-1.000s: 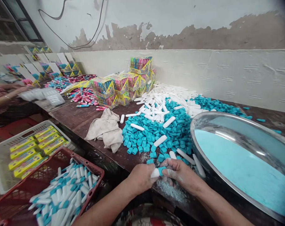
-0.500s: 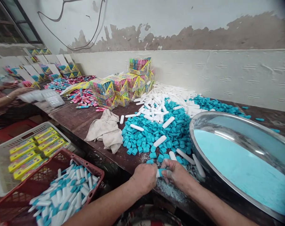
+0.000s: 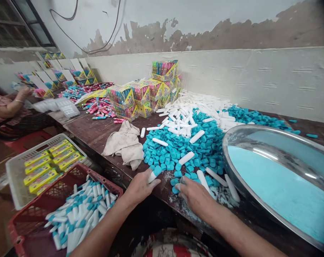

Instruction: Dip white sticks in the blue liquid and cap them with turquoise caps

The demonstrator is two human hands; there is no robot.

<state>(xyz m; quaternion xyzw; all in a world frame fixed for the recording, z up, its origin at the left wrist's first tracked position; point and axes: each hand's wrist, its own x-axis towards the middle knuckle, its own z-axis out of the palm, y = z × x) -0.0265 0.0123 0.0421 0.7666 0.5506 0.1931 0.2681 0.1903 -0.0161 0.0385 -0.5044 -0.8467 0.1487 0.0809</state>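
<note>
Held in my left hand (image 3: 140,185) is a white plastic tube with a blue cap (image 3: 157,170), its capped end sticking out past the fingers over the table edge. My right hand (image 3: 195,196) is low over the near edge of a heap of loose blue caps (image 3: 164,153). Its fingers are bent and apart, with the tips at a few blue caps (image 3: 175,181); no firm grip shows. Several white tubes (image 3: 187,157) lie on and beside the heap, and one white tube (image 3: 203,180) is just beyond my right hand.
A steel basin (image 3: 227,153) of pale blue powder (image 3: 271,189) stands at right. A red crate (image 3: 20,217) of capped tubes and a white basket (image 3: 13,182) of yellow boxes sit at left. A cloth (image 3: 124,142) and packed display boxes (image 3: 121,98) are on the table; a co-worker (image 3: 6,110) sits far left.
My hands have come apart from the tube they both held. The left has moved left with the capped tube; the right has let go and is at the loose caps. The view has shifted slightly.
</note>
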